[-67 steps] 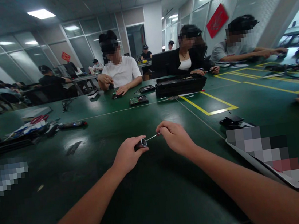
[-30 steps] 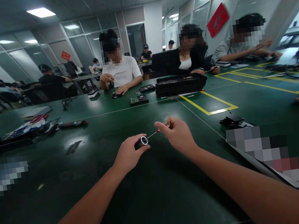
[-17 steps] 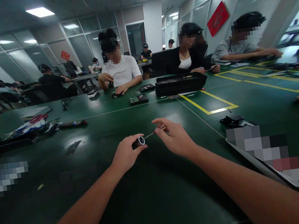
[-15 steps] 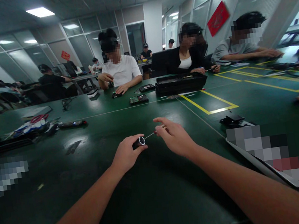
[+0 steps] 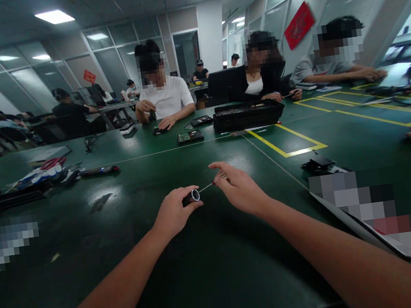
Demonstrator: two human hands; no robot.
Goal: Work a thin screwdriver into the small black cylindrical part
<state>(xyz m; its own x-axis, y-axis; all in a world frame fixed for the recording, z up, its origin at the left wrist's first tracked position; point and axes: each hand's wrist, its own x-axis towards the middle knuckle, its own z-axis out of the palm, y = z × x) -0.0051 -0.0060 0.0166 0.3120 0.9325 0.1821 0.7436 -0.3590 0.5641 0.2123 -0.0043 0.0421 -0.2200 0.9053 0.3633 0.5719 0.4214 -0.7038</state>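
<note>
Because its barrel looks rigid, smooth and round, the dark cylinder (image 5: pixel 187 198) probably handles as a light, stiff piece that could roll or slip, best held around its body, behind the silver-ringed end (image 5: pixel 196 195). It sits in the left hand (image 5: pixel 171 213), which is closed around it with thumb and fingers, over the near part of the desk (image 5: pixel 192 287); whether it touches the surface cannot be told. The right hand (image 5: pixel 239 186) pinches a screwdriver (image 5: pixel 206 188) by its reddish handle, one finger lifted clear. Its thin, straight metal shaft points at the ringed end, though whether the tip enters it is too small to tell; the shaft looks stiff, and the handle is the surer hold. Around them, the desk is dark green, glossy and scuffed. Farther off lie a black pen-like tube (image 5: pixel 99 171), a flat circuit board (image 5: pixel 190 137), a long, boxy black housing (image 5: pixel 248 118), probably plastic, and an outline of yellow tape (image 5: pixel 307 152).
</note>
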